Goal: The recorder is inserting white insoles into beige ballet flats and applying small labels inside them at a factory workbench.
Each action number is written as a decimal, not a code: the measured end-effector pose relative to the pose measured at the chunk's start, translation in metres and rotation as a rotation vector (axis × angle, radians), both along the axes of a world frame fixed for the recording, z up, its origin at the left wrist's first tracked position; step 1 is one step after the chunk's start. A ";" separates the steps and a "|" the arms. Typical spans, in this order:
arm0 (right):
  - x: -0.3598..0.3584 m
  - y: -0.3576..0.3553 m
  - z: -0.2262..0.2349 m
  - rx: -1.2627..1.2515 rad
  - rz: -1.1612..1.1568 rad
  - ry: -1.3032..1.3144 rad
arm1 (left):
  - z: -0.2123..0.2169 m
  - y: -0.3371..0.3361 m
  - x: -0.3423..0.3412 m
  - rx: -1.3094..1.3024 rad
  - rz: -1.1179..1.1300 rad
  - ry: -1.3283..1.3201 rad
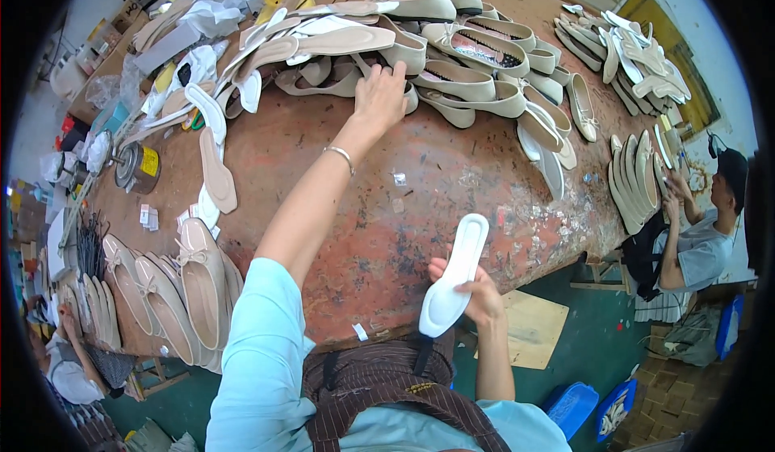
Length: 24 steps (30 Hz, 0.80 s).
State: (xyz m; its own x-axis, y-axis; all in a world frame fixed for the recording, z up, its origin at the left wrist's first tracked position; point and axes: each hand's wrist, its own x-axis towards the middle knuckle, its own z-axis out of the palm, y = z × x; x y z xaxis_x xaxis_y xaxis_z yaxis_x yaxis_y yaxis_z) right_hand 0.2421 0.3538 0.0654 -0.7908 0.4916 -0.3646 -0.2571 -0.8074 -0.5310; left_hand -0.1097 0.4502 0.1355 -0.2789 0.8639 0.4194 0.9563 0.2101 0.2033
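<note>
My left hand reaches over the workbench to the shoe heap, its fingers closed at the edge of a beige flat shoe. The hand hides part of that shoe. Close to my body, my right hand grips a white insole by its side, thumb on top. Beside my left hand, beige insoles lie stacked across the shoes. More beige flats, some with small bows, are piled to the right of it.
The worn reddish workbench carries a metal can, a string of loose insoles and beige shoes at the left front. More insoles are heaped far right. A co-worker sits at the right edge. Blue trays are on the floor.
</note>
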 end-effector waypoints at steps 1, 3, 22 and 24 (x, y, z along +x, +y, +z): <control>0.005 -0.003 -0.001 0.000 -0.003 -0.008 | 0.004 0.004 0.004 -0.079 0.040 -0.030; 0.011 -0.012 -0.004 0.063 0.042 0.030 | 0.008 -0.012 0.005 -0.115 0.139 -0.059; -0.105 -0.079 0.017 1.928 0.386 -0.156 | -0.081 -0.434 0.099 -0.134 0.151 -0.479; -0.124 -0.103 0.003 1.949 0.435 -0.117 | -0.090 -0.423 0.108 0.087 0.170 -0.541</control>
State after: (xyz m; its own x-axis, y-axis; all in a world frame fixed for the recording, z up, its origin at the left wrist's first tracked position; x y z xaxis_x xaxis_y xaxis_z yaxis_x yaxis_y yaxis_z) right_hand 0.1181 0.2504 0.0684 -0.9609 0.0346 0.2748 -0.1451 0.7823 -0.6058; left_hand -0.0019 0.0275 0.0454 -0.6060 0.7565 0.2459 0.6652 0.3125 0.6781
